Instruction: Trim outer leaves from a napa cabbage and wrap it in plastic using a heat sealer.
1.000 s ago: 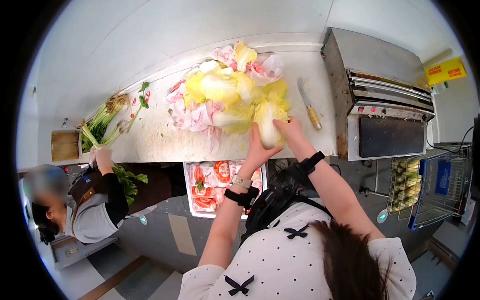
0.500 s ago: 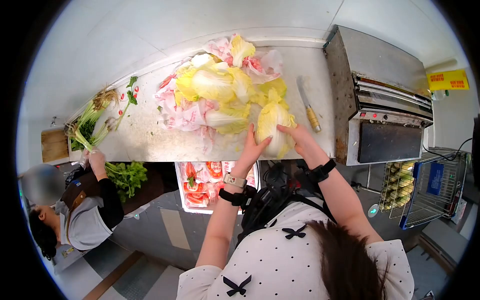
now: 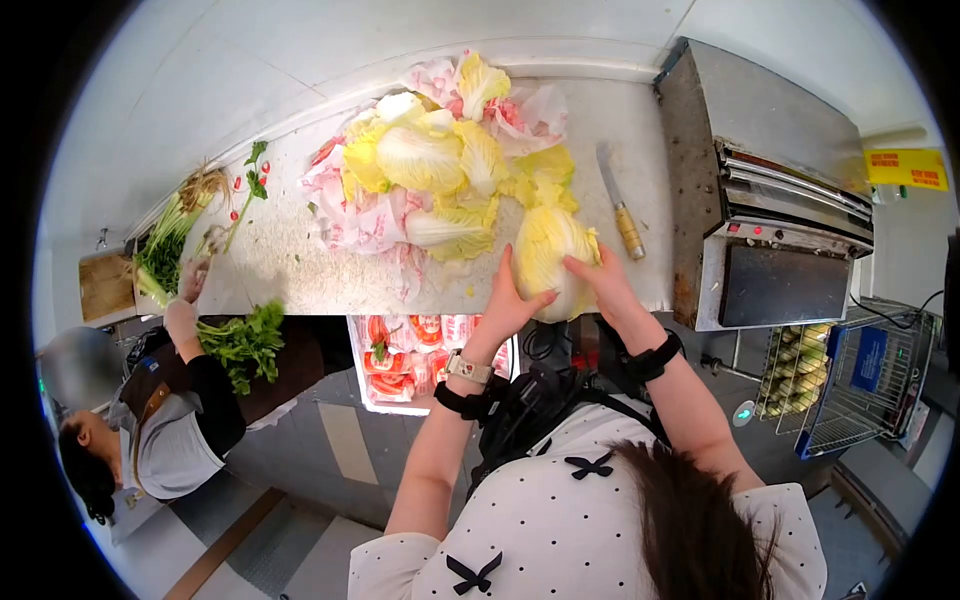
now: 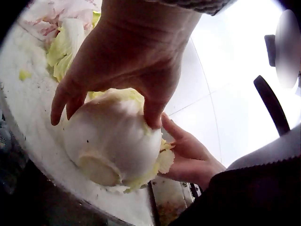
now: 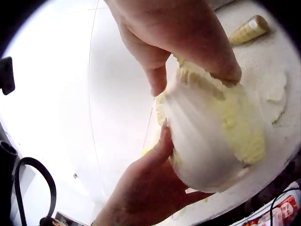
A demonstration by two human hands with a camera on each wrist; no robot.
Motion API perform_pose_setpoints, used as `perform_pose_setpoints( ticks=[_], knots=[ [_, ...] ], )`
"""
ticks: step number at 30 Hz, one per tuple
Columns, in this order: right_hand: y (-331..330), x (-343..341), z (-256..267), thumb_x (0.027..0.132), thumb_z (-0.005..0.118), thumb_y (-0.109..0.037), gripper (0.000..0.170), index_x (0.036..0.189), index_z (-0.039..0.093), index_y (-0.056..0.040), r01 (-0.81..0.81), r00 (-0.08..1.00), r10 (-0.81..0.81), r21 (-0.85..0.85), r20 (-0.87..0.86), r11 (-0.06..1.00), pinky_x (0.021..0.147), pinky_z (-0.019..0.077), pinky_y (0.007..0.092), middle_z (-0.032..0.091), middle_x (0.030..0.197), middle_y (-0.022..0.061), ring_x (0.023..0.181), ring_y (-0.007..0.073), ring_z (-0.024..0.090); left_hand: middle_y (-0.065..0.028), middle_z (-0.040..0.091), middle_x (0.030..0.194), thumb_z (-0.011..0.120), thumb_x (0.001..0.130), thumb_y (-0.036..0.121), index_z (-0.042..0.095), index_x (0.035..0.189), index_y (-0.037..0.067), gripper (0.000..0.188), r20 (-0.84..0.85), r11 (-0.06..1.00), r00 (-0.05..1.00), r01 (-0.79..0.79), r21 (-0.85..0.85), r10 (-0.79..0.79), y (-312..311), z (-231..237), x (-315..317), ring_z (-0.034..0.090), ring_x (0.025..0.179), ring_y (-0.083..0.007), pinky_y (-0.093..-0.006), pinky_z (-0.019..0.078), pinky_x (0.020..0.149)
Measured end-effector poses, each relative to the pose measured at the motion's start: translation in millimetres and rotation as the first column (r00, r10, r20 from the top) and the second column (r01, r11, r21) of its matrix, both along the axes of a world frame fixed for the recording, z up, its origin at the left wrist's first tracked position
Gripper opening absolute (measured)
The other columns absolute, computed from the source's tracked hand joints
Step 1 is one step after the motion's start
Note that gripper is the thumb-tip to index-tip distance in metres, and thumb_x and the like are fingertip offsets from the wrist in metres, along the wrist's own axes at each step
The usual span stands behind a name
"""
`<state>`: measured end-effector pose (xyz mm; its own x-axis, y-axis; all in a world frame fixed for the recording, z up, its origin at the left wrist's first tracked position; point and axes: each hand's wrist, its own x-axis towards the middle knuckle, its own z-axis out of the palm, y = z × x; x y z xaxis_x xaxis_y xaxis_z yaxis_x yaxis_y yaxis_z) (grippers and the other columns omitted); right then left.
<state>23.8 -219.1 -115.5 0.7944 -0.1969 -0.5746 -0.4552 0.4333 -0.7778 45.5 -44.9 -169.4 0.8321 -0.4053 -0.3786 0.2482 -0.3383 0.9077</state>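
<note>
A pale napa cabbage (image 3: pixel 550 250) lies near the front edge of the worktop, its leafy end pointing away and its cut white base (image 4: pixel 99 170) toward the person. The left hand (image 3: pixel 510 305) holds its left side, thumb and fingers spread around the base end. On the opposite side the right hand (image 3: pixel 612 292) grips it, thumb on top; in the right wrist view its fingers (image 5: pixel 225 70) curl over the outer leaves. Behind it lie more cabbages (image 3: pixel 420 160) and loose yellow leaves (image 3: pixel 543 175).
A wooden-handled knife (image 3: pixel 625 225) lies to the right, before a metal wrapping machine (image 3: pixel 765 180). Crumpled printed plastic bags (image 3: pixel 360 215) surround the cabbages. Below the edge stands a white crate (image 3: pixel 360 400) of red-printed packages. At left another person handles leafy greens (image 3: pixel 245 345).
Both hands have drawn the cabbage slightly toward the front edge, keeping hold of it. The other person's leafy greens have swung further into view.
</note>
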Motion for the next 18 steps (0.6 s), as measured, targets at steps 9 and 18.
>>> perform_pose_setpoints(
  ticks=[9,18],
  knots=[
    [-3,-10,3,0.070,0.072,-0.008,0.049,0.112,0.050,0.0042,-0.156,0.985,0.161,-0.080,0.065,0.985,0.081,0.0454,0.0294,0.059,0.103,0.0114,0.093,0.0166,0.056,-0.0305,0.030,0.124,0.074,0.067,0.030,0.002,0.138,-0.001,0.106,0.107,0.971,0.989,0.078,0.227,-0.104,0,22,-10,0.035,0.117,-0.0410,-0.0419,0.0328,0.098],
    [0,-12,8,0.067,0.074,-0.011,0.052,0.111,0.050,0.0041,-0.229,0.969,0.248,-0.325,0.016,0.917,0.081,0.0453,0.0309,0.060,0.102,0.0139,0.092,0.0193,0.058,-0.0132,0.045,0.124,0.069,0.072,0.014,0.044,0.121,0.005,0.056,0.528,0.997,0.849,-0.024,0.073,-0.018,-14,63,29,0.042,0.117,-0.0271,-0.0356,0.0353,0.096]
  ],
)
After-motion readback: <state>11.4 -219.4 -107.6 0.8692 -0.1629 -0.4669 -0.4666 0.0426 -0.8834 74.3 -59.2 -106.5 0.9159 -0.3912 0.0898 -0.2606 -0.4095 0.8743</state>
